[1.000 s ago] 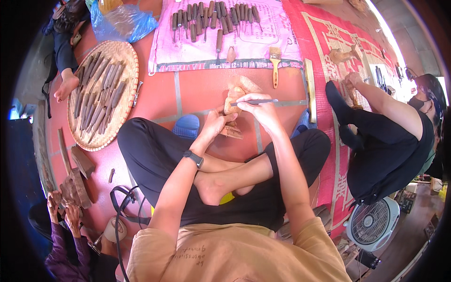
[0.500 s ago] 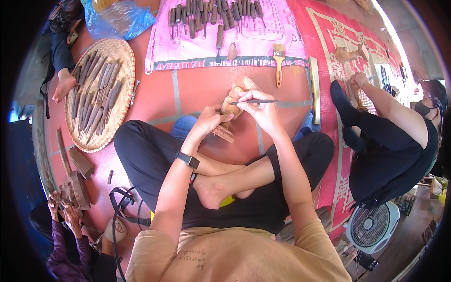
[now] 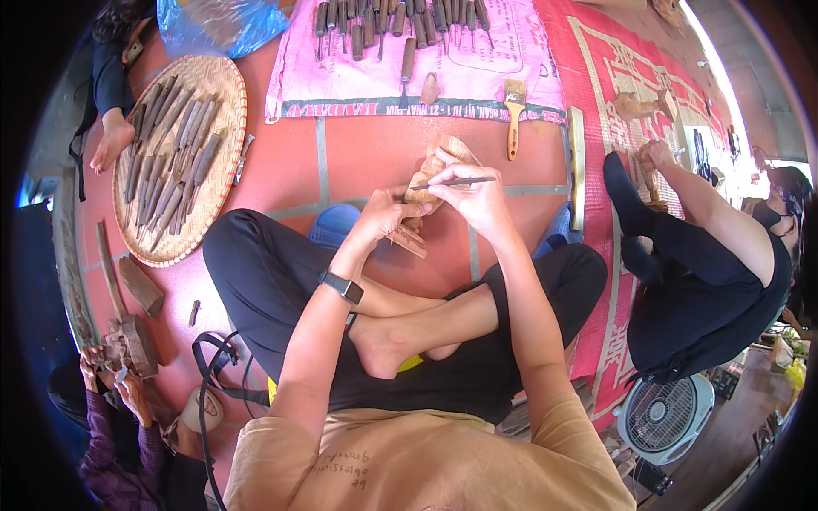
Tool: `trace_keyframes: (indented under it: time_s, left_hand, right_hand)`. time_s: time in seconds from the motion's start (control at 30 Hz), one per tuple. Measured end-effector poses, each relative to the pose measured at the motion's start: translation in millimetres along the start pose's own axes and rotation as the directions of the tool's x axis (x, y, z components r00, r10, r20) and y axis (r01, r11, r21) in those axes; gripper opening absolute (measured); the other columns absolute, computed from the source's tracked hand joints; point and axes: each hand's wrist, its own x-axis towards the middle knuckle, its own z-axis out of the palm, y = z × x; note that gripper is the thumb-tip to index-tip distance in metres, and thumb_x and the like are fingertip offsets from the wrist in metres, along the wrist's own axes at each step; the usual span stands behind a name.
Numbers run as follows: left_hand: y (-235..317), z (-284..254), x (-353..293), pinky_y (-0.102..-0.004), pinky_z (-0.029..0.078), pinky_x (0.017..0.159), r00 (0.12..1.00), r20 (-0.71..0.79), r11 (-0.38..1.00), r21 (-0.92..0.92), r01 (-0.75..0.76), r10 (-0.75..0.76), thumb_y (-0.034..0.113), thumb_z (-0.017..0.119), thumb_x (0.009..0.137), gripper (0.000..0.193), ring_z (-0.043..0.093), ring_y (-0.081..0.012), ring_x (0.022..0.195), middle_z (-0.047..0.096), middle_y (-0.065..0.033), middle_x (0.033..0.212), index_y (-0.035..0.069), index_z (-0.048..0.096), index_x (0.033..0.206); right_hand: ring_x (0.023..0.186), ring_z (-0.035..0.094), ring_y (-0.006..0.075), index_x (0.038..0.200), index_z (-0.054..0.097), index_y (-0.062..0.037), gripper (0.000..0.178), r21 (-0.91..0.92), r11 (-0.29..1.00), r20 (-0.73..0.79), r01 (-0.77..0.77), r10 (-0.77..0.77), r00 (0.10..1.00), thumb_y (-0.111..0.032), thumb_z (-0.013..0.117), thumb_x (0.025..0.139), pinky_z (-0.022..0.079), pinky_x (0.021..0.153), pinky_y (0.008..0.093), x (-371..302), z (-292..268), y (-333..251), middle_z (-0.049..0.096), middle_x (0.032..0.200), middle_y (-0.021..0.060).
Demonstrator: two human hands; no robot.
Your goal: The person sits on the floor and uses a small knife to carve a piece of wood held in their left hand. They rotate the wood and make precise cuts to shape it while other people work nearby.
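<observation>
My left hand point(image 3: 383, 213) is closed round the near left side of a pale carved wooden figure point(image 3: 421, 190), above the tiled floor in front of my crossed legs. The figure has rounded shapes and a squared block end near my wrist. My right hand point(image 3: 479, 200) pinches a slim dark pencil point(image 3: 467, 180) in a writing grip. It lies almost level, its left end at the carving's surface; the exact contact is too small to tell. My right fingers partly cover the carving's far end.
Chisels crowd a pink sack point(image 3: 358, 85) ahead, beside a paintbrush point(image 3: 513, 119). A round woven tray point(image 3: 230, 162) at left holds more chisels. A mallet point(image 3: 132, 341) lies near a co-worker's hands point(image 3: 132, 396). Another person sits at right, near a fan point(image 3: 665, 413).
My right hand and the pencil have shifted slightly left over the carving. My left hand keeps its hold. The surroundings shift a little in the picture.
</observation>
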Motion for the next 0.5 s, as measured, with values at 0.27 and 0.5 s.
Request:
trace_keyframes:
  time_s: [0.27, 0.5]
  left_hand:
    - [3, 1, -2, -0.0302, 0.054, 0.059, 1.000, -0.014, 1.000, -0.015, 0.021, -0.022, 0.016, 0.082, 0.082, 0.032, 0.064, -0.0143, 0.066, 0.068, -0.0072, 0.077, -0.002, 0.070, 0.106]
    - [7, 3, -4, -0.0306, 0.055, 0.058, 1.000, -0.017, 1.000, -0.005, 0.021, -0.021, 0.016, 0.082, 0.082, 0.033, 0.064, -0.0144, 0.065, 0.068, -0.0081, 0.077, -0.003, 0.070, 0.106]
  right_hand:
    - [0.126, 0.059, 0.0253, 0.084, 0.071, 0.0016, 0.005, -0.159, 0.986, 0.028, -0.054, 0.060, 0.998, 0.006, 0.073, 0.081, 0.049, 0.095, 0.0331, 6, -4, -9, 0.074, 0.098, 0.0115]
    - [0.107, 0.070, 0.0240, 0.082, 0.068, 0.0038, 0.008, -0.131, 0.990, 0.006, 0.055, -0.054, 0.999, 0.005, 0.074, 0.077, 0.058, 0.077, 0.0326, 5, -2, 8, 0.071, 0.114, 0.0215]
